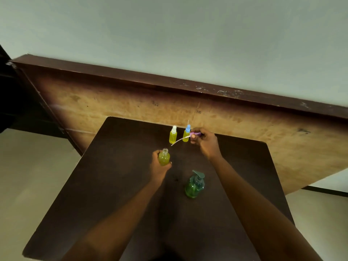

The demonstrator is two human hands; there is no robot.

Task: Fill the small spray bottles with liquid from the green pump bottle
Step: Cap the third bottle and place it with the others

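- At frame centre, an uncapped small bottle (164,157) of yellow-green liquid is gripped around its body by the left hand (159,166), its open neck upward.
- Up and to the right, a purple spray cap (195,133) is pinched in the right hand (206,143); its thin dip tube (179,140) trails left, its tip short of the open neck.
- Behind the tube, two filled, capped spray bottles are seen: a white-capped bottle (173,135) and a blue-capped bottle (186,133).
- The green pump bottle (194,185) stands lower right of centre on the dark table (113,185).
- Risk, as judged: the bendy tube could miss the narrow neck, or the standing bottles could be toppled by the knuckles.
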